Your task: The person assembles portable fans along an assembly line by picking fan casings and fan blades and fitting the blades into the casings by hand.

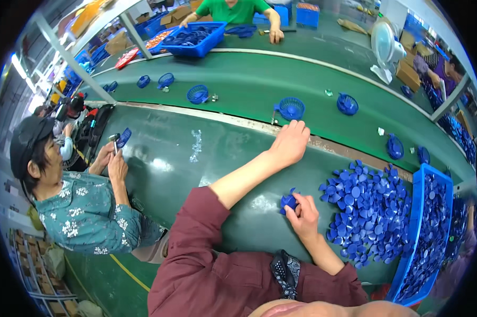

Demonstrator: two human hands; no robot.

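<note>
Likely picking step: right hand [306,216] pinches blue pieces [288,202] at table [162,138], left of pile [369,211]. Left hand [291,143] near blue basket [291,109] (fingers' grip hidden, can't tell). Next probably needs steady pinch.

No lettering, label, number or sign can be read on anything here.

Here's a maroon top [238,285], its sleeves [196,224] stopping short of the bare left hand [291,142] and right hand [304,217], a dark, white-patterned scarf [286,272] down the front!
</note>
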